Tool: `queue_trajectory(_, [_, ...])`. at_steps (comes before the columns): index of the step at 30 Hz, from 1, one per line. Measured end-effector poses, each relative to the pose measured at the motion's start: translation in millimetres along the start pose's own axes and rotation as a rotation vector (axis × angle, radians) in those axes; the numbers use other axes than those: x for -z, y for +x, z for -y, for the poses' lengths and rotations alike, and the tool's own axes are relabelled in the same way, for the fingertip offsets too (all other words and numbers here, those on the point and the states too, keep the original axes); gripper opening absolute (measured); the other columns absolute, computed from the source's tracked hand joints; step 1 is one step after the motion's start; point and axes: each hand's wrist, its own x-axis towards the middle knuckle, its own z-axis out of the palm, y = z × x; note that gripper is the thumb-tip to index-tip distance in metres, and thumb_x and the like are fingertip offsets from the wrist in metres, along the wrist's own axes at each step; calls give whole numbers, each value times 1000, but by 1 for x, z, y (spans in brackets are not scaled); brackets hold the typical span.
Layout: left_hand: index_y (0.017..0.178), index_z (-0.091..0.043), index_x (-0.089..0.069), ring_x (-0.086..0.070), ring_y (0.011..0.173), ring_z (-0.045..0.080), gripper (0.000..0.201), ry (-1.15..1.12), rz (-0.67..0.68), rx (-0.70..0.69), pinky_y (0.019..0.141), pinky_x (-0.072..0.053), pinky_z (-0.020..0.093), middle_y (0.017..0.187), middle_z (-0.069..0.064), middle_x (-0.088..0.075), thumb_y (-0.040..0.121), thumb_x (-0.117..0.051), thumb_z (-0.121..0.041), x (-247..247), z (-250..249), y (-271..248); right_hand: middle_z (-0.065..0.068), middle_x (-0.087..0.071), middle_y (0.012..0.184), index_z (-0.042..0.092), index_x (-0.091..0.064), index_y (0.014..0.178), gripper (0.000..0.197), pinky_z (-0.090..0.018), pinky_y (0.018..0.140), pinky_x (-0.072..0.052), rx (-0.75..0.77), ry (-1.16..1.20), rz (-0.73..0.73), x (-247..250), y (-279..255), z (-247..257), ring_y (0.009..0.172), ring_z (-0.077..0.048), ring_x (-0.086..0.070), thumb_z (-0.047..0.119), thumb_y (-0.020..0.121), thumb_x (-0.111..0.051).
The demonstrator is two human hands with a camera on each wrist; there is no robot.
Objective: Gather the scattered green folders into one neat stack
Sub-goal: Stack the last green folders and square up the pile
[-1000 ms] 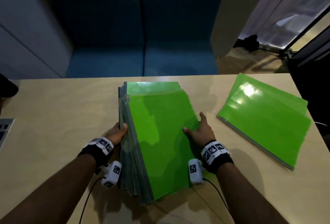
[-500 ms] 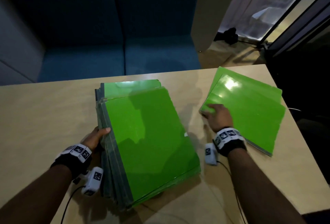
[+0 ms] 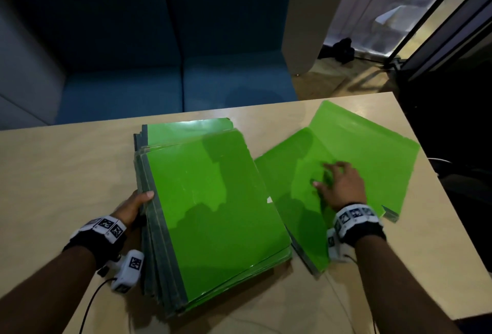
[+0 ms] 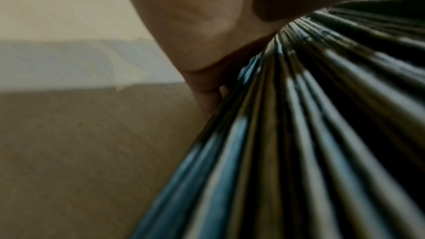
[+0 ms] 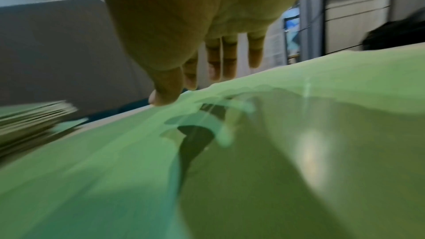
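Slid nearer the stack (image 3: pixel 213 208), loose folder (image 3: pixel 298 200) lies under right hand (image 3: pixel 340 187).

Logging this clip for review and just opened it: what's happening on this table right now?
A person is gathering green folders on a table. The left hand grips the left edge of the big stack. The right hand lies with fingers spread on the upper of two loose folders to the right, which overlap each other askew. That upper folder's corner lies beside the stack, so both are not yet added.
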Motion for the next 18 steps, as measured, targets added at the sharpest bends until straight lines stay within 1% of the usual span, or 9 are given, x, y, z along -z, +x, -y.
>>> queue_trajectory(2, [127, -7, -48, -71, 63, 22, 65, -13, -2, -4, 73, -46, 38, 76, 6, -74, 67, -52, -32, -1, 1, 0, -17, -30, 154, 20, -32, 149, 93, -52, 112, -29, -187, -8, 79, 10, 15, -24, 141, -36, -32, 63, 75, -70])
queue_trajectory(4, [129, -7, -47, -69, 65, 26, 63, -29, 11, -23, 71, -46, 37, 77, 8, -73, 70, -54, -30, -3, 1, -2, -17, -26, 155, 13, -20, 152, 111, -51, 113, -31, -262, -19, 165, 13, 26, -40, 142, -36, -28, 63, 70, -75])
queue_trajectory(7, [131, -9, -45, -66, 67, 29, 54, -64, -5, -22, 60, -51, 36, 85, 11, -67, 81, -55, -27, -2, 4, 1, -15, -39, 148, 9, -27, 149, 109, -46, 110, -36, -242, -24, 220, 9, 35, -46, 137, -35, -35, 57, 66, -81])
queue_trajectory(10, [122, -10, -48, -71, 58, 17, 52, -84, 27, -2, 49, -56, 30, 73, 4, -74, 74, -56, -28, -3, 3, 0, -15, -47, 143, 7, -40, 142, 104, -48, 104, -45, -233, 60, 256, 10, 47, -46, 127, -36, -50, 51, 60, -86])
queue_trajectory(12, [125, -8, -47, -72, 60, 17, 71, -74, 42, -18, 50, -58, 30, 75, 4, -75, 61, -63, -33, -3, 0, -1, -18, -44, 140, 5, -41, 141, 99, -49, 103, -44, -186, 97, 222, 21, 65, -49, 124, -39, -51, 44, 63, -87])
queue_trajectory(14, [130, -7, -44, -73, 65, 18, 95, -28, 56, -51, 55, -59, 31, 78, 4, -76, 44, -71, -38, -2, -1, -1, -20, -40, 138, 6, -40, 142, 91, -50, 102, -42, -131, 30, 146, 42, 90, -54, 123, -42, -49, 40, 70, -85])
queue_trajectory(15, [130, -6, -43, -73, 66, 18, 101, -26, 71, -62, 55, -59, 31, 78, 3, -76, 39, -75, -38, -1, -1, -2, -21, -41, 137, 6, -41, 141, 90, -51, 101, -42, -116, -24, 93, 54, 102, -58, 123, -43, -49, 41, 71, -84])
queue_trajectory(16, [131, -5, -43, -73, 66, 18, 102, -24, 76, -63, 55, -59, 31, 78, 3, -76, 40, -78, -35, -4, -2, -4, -23, -43, 135, 7, -42, 140, 89, -51, 101, -42, -115, -75, 52, 65, 115, -61, 123, -43, -47, 42, 70, -84])
queue_trajectory(18, [137, 1, -39, -73, 64, 17, 87, -57, 80, -68, 54, -59, 29, 76, 3, -76, 58, -63, -26, -7, -2, -3, -24, -42, 138, 5, -43, 140, 91, -51, 103, -40, -134, -135, 59, 76, 136, -71, 128, -42, -42, 45, 69, -84])
